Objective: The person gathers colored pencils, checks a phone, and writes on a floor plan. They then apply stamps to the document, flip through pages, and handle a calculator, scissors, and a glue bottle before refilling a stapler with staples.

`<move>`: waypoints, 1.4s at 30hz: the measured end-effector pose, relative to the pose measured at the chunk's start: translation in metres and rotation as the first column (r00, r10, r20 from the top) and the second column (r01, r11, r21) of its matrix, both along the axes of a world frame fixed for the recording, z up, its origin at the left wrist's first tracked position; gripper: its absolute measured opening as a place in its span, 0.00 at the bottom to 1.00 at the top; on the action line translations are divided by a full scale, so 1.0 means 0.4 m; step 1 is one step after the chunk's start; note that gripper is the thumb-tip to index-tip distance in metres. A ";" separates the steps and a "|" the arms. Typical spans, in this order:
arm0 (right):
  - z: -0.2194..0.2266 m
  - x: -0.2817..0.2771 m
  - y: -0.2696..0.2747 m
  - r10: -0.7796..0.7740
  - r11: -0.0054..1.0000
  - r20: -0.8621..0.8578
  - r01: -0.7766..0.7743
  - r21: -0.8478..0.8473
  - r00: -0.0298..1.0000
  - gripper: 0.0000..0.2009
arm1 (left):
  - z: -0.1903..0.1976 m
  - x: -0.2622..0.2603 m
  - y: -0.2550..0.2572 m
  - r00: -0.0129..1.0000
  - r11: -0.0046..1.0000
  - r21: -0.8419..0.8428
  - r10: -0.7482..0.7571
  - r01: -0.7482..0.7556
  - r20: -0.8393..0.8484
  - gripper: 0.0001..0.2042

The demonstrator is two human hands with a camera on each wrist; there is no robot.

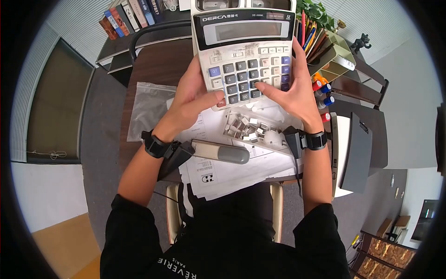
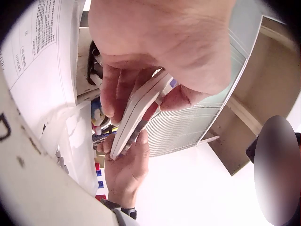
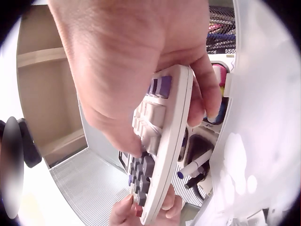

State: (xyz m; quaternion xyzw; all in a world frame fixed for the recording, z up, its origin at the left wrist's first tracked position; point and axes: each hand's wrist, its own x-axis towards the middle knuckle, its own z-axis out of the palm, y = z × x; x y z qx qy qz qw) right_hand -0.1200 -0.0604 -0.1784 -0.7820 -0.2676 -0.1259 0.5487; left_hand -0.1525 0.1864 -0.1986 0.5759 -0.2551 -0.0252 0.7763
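A white calculator (image 1: 237, 69) with dark and blue keys is held up over the table, its display at the top. The left hand (image 1: 188, 104) grips its lower left edge, thumb by the red key. On its right side the right hand (image 1: 297, 95) grips the edge, thumb over the keys. In the left wrist view the left hand (image 2: 160, 47) has fingers behind the calculator (image 2: 141, 106) and thumb in front. The right wrist view shows the right hand (image 3: 127, 61) pinching the calculator (image 3: 171, 141) the same way.
Below lie a tray (image 1: 283, 149) of small metal pieces, papers (image 1: 223, 179), a grey-and-white stapler-like object (image 1: 220, 152) and a plastic bag (image 1: 151, 109). Markers (image 1: 326, 101) and a pen holder (image 1: 332, 53) stand at right, books (image 1: 132, 16) at back left.
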 end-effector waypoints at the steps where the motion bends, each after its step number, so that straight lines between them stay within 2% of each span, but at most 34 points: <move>1: -0.001 0.001 0.004 0.003 1.000 -0.014 -0.003 0.007 1.000 0.55 | -0.001 0.002 0.003 1.000 1.000 0.000 0.000 0.000 0.000 0.35; 4: 0.000 -0.004 0.007 0.001 1.000 -0.033 -0.001 0.006 0.999 0.57 | -0.010 0.005 0.004 1.000 0.999 0.032 0.008 -0.007 -0.016 0.35; 6: 0.003 -0.006 0.007 -0.003 1.000 -0.033 0.003 -0.002 0.999 0.58 | -0.012 0.007 -0.002 0.998 0.998 0.004 0.059 -0.059 0.033 0.35; 9: 0.005 -0.008 0.009 0.044 0.999 0.003 -0.044 -0.029 0.999 0.60 | -0.004 0.004 -0.001 0.998 0.998 0.016 0.055 -0.055 0.041 0.35; 11: 0.002 -0.007 0.019 0.033 0.997 0.103 -0.026 -0.068 0.994 0.60 | -0.001 0.002 0.000 0.997 0.997 0.030 0.069 -0.070 0.044 0.35; 15: 0.000 -0.005 0.011 0.051 0.998 0.036 -0.049 -0.046 0.998 0.60 | -0.008 0.005 -0.003 0.993 0.996 0.024 0.083 -0.085 0.088 0.35; 17: -0.008 0.002 0.007 0.119 0.991 0.037 -0.121 0.054 0.992 0.57 | -0.007 0.007 -0.009 0.991 0.995 0.010 0.102 -0.103 0.088 0.34; 21: -0.003 -0.006 0.005 0.121 0.982 0.008 -0.121 0.142 0.993 0.50 | -0.012 0.014 0.000 0.978 0.978 0.048 0.200 -0.203 0.050 0.30; 23: 0.007 -0.011 0.001 0.144 0.972 -0.077 -0.126 0.199 0.987 0.44 | -0.013 0.015 -0.005 0.973 0.973 0.021 0.228 -0.229 0.045 0.28; 27: 0.005 -0.010 0.001 0.179 0.961 -0.077 -0.158 0.228 0.981 0.43 | -0.004 0.014 -0.009 0.957 0.958 0.001 0.288 -0.288 0.030 0.24; 31: 0.008 -0.010 0.003 0.199 0.960 -0.055 -0.183 0.214 0.978 0.44 | -0.004 0.016 -0.010 0.951 0.950 0.021 0.310 -0.310 0.018 0.24; 33: 0.007 -0.013 0.000 0.201 0.959 -0.059 -0.184 0.214 0.978 0.44 | -0.004 0.018 -0.013 0.940 0.942 0.026 0.333 -0.335 0.071 0.24; 36: 0.002 -0.007 -0.001 0.203 0.962 -0.049 -0.190 0.195 0.978 0.45 | -0.005 0.017 -0.007 0.941 0.940 0.061 0.332 -0.336 0.061 0.23; 39: 0.001 -0.006 0.002 0.200 0.964 -0.051 -0.188 0.186 0.978 0.45 | -0.010 0.021 -0.013 0.941 0.944 0.003 0.329 -0.330 0.074 0.23; 42: 0.002 -0.009 0.003 0.183 0.967 -0.043 -0.171 0.191 0.982 0.44 | -0.010 0.020 -0.010 0.939 0.941 0.029 0.334 -0.338 0.084 0.23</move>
